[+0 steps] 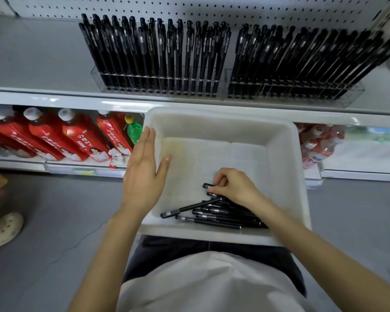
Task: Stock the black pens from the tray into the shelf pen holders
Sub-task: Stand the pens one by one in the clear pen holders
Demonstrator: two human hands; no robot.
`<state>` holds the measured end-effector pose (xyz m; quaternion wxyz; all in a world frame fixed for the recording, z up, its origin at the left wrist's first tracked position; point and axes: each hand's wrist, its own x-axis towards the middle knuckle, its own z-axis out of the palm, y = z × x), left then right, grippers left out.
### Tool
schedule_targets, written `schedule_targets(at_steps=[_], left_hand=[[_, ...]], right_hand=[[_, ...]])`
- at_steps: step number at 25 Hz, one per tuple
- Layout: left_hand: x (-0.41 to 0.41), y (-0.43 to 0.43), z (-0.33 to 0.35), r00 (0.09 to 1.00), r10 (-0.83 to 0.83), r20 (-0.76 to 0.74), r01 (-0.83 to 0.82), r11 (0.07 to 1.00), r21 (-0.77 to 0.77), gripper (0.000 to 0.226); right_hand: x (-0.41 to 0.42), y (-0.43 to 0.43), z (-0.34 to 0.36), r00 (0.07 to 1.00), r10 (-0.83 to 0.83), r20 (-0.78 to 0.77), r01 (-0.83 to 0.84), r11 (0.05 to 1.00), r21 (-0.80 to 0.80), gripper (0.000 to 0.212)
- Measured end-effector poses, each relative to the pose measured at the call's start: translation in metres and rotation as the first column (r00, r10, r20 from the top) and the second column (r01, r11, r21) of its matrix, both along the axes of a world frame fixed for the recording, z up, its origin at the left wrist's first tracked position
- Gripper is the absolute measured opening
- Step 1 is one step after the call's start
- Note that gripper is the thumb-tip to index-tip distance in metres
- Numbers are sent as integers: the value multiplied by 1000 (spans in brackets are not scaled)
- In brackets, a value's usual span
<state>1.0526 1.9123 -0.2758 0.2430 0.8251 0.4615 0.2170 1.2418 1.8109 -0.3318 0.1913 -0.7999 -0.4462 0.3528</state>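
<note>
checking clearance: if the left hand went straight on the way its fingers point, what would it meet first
Likely the shelf edge, just past the tray corner where the left hand ends; height is unclear, so it might pass over.

Light was bright and even, shadows soft. Glare streaked the shelf edge (54, 100). Far-right pens (367, 55) looked blurred, bent.
</note>
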Motion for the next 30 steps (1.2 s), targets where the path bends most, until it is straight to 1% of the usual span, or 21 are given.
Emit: schedule_targets(at_steps=[6, 8, 11, 13, 17, 19, 21, 23, 26, 28, 30], left_hand=[[0, 1, -1, 1000, 3, -10, -3, 1000, 2, 61], [0, 1, -1, 1000, 3, -5, -3, 1000, -5, 61], [1, 2, 1, 1000, 10, 14, -10, 1000, -25, 61], [1, 4, 3, 999, 11, 44, -9, 999, -47, 60], [5, 8, 8, 996, -8, 84, 14, 997, -80, 57], [13, 13, 14, 997, -25, 79, 29, 998, -52, 56], [29, 21, 23, 995, -67, 74, 68, 998, -12, 55], [50, 27, 33, 988, -145, 48, 144, 989, 28, 54], [88, 27, 47, 960, -280, -4, 280, 957, 73, 54], [113, 27, 53, 939, -340, -47, 343, 930, 132, 54], [133, 29, 56, 928, -368, -65, 374, 914, 158, 54]], right_hand=[[-3, 16, 3, 999, -12, 49, 11, 999, 33, 16], [-4, 22, 5, 995, 36, 95, -40, 998, 44, 14], [-11, 30, 8, 971, 134, 199, -140, 990, 14, 18], [-12, 33, 11, 965, 146, 217, -153, 988, 14, 21], [3, 35, 26, 994, 68, 81, -74, 995, 73, 15], [17, 36, 40, 1000, 22, 5, -22, 991, 133, 18], [32, 34, 58, 996, -19, -90, 39, 973, 228, 23], [46, 27, 79, 987, -40, -155, 94, 928, 360, 24], [71, 12, 109, 966, -94, -240, 214, 811, 545, 32], [91, 7, 126, 962, -142, -233, 264, 698, 665, 34], [110, 5, 139, 940, -249, -232, 334, 541, 772, 33]])
